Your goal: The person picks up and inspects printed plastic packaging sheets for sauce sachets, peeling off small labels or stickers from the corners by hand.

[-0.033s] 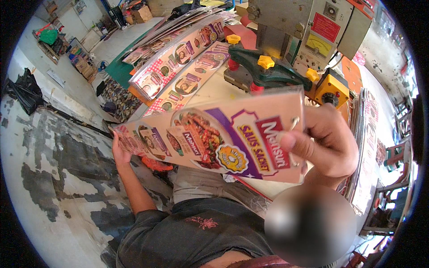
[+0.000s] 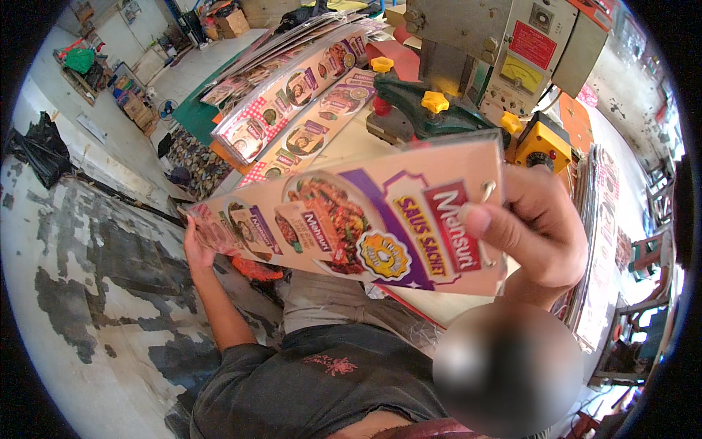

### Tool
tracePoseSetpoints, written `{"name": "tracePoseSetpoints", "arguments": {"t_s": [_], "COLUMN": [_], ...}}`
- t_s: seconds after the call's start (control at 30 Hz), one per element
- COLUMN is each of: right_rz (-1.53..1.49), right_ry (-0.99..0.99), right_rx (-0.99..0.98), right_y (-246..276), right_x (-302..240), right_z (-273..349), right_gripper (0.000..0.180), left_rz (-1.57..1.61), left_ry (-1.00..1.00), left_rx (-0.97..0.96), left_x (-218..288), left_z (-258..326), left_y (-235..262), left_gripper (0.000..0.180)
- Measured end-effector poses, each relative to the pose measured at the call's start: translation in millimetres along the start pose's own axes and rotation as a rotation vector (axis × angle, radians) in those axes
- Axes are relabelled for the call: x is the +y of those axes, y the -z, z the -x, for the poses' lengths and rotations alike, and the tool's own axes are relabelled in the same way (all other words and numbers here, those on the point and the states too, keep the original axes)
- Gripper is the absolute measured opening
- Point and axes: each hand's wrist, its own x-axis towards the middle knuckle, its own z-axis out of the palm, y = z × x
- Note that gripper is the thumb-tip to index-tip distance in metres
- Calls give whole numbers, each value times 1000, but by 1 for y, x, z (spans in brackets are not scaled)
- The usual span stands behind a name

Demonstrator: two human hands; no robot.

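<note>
One left hand [image 2: 197,252] and one right hand [image 2: 545,230] hold one strip [image 2: 329,227], with two holes [image 2: 488,192] at its end, by the right hand. Beyond the right hand: three yellow knobs [image 2: 435,102], one gauge [image 2: 521,75], one yellow box [image 2: 544,150]. Beyond the left hand: one fan [image 2: 167,108]; well left of that hand, one black bag [image 2: 45,150].

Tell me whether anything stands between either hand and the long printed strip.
Nothing visible does: the right hand holds the printed strip directly at its right end, and the left hand holds it at its left end.
</note>
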Motion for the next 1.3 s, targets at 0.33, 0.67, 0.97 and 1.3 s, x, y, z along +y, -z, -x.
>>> {"name": "tracePoseSetpoints", "arguments": {"t_s": [0.33,0.67,0.97,1.3], "right_rz": [-209,-232,-237,578], "right_ry": [72,164,152,187], "right_rx": [653,839,831,-166], "right_y": [-26,-35,-43,9], "right_x": [-13,-14,-15,2], "right_z": [2,-7,-7,1], "right_gripper": [35,38,41,21], "left_rz": [-48,260,349,490], "left_ry": [26,-333,-1,-211], "left_rx": [-309,-61,-643,-1], "left_x": [-10,-29,-23,9], "left_z": [-36,-12,2,-14], "left_y": [64,9,-43,-73], "left_gripper": [46,63,71,15]}}
